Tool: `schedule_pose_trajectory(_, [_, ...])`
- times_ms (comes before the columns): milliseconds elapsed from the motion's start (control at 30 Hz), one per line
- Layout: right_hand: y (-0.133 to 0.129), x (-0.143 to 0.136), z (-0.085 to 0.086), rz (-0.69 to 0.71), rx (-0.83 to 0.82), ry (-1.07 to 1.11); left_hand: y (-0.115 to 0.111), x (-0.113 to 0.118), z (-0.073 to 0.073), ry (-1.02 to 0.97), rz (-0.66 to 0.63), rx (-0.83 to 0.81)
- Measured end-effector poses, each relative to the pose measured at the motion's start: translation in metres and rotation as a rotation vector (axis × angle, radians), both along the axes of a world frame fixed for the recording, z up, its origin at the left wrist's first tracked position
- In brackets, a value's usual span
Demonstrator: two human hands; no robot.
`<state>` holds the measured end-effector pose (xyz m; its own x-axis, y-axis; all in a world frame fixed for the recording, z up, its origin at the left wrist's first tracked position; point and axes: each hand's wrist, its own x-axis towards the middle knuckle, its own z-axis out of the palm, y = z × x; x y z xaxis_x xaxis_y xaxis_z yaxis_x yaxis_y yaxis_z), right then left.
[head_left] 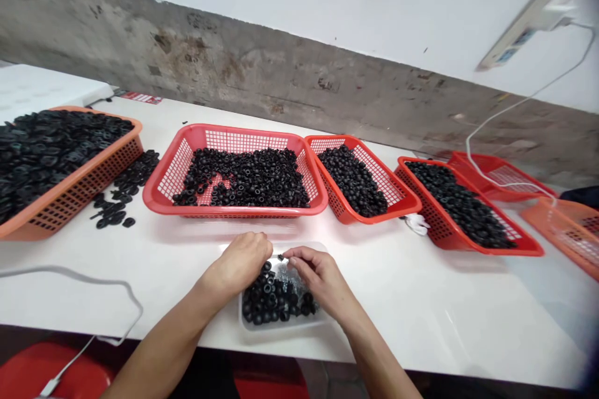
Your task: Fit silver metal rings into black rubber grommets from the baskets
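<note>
My left hand [246, 260] is closed, its fingers curled down over the far left side of a clear plastic tub [292, 328]. Whatever its fingertips pinch is hidden behind the hand. My right hand [321, 271] reaches in from the other side, thumb and forefinger pinched at a small black part [281, 257] in the gap between both hands. Below them, the tub holds black ring-like plastic pieces [266, 302] on the left and front, and small clear bits [286, 275] toward the back.
Behind the tub stands a red basket [234, 211] of small black rings. Two more red baskets [369, 215] [486, 248] of black parts are to the right. An orange basket [84, 199] is heaped at left, with loose black pieces [115, 212] beside it. White cables [112, 280] cross the table.
</note>
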<state>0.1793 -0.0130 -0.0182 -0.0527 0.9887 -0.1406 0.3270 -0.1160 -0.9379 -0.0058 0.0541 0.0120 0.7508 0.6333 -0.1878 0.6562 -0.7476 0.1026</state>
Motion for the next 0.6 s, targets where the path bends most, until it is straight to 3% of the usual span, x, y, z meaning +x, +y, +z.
schedule_pose_trajectory(167, [0.001,0.0,-0.003,-0.013,0.01,0.017,0.0,0.001,-0.004,-0.004,-0.005,0.018])
schedule_pose_trajectory(600, [0.002,0.0,-0.007,-0.004,0.002,0.128,0.0,0.008,0.01,0.013,-0.042,0.046])
